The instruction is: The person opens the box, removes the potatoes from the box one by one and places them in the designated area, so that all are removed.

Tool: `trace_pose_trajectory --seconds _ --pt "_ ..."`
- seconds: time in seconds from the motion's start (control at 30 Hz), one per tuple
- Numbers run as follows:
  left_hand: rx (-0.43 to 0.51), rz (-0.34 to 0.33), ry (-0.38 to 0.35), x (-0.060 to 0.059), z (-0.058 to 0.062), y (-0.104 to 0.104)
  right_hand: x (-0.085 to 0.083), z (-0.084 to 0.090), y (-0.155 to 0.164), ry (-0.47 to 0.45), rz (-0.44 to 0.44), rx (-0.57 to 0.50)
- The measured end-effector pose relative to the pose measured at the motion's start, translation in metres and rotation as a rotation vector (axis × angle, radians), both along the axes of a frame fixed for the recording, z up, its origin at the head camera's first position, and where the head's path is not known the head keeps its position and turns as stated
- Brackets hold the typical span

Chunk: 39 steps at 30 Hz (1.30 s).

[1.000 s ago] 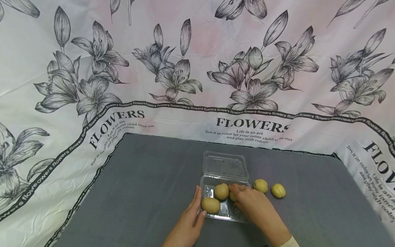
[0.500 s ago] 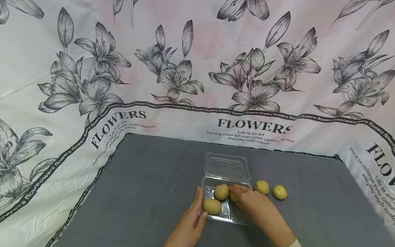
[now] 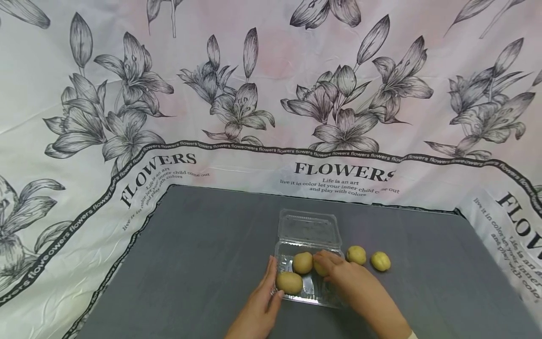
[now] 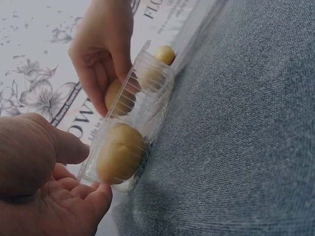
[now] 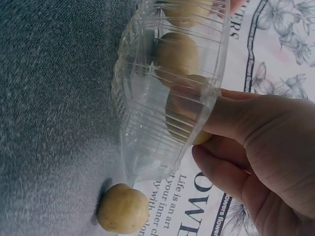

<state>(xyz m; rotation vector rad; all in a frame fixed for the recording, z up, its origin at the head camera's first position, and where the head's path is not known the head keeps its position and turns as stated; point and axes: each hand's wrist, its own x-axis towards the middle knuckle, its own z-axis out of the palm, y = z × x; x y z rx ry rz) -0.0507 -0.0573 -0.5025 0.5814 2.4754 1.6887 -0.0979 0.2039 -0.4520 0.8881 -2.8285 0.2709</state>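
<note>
A clear plastic clamshell box (image 3: 311,294) lies on the grey table with its lid (image 3: 307,230) folded back. Two kiwis sit in its tray, one at the near left (image 3: 290,282) and one behind it (image 3: 303,262). My right hand (image 3: 328,266) reaches into the tray and grips a third kiwi (image 5: 184,118), mostly hidden under the fingers in the head view. My left hand (image 3: 271,282) rests with straight fingers against the tray's left side (image 4: 106,172). Two more kiwis (image 3: 356,254) (image 3: 380,261) lie on the table right of the box.
The grey table (image 3: 203,254) is ringed by a white cloth printed with flowers and lettering (image 3: 161,162), which rises behind and drapes at both sides. One loose kiwi (image 5: 123,209) lies just outside the tray's wall.
</note>
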Motion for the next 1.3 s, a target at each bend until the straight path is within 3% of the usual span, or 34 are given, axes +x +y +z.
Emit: trace_pose_trajectory --seconds 0.77,1.0,1.17,1.3 --pt "-0.002 -0.007 -0.014 0.001 -0.001 -0.002 0.004 0.011 0.013 0.055 -0.039 -0.057" --pt "0.022 -0.016 0.027 0.001 0.000 -0.001 0.003 0.011 0.020 0.041 -0.052 -0.075" --pt "0.024 -0.019 0.007 0.001 0.001 -0.001 0.004 0.012 0.024 0.000 -0.091 -0.079" --pt "0.007 -0.013 -0.004 0.001 0.002 -0.001 0.004 0.011 0.026 0.038 -0.084 -0.086"
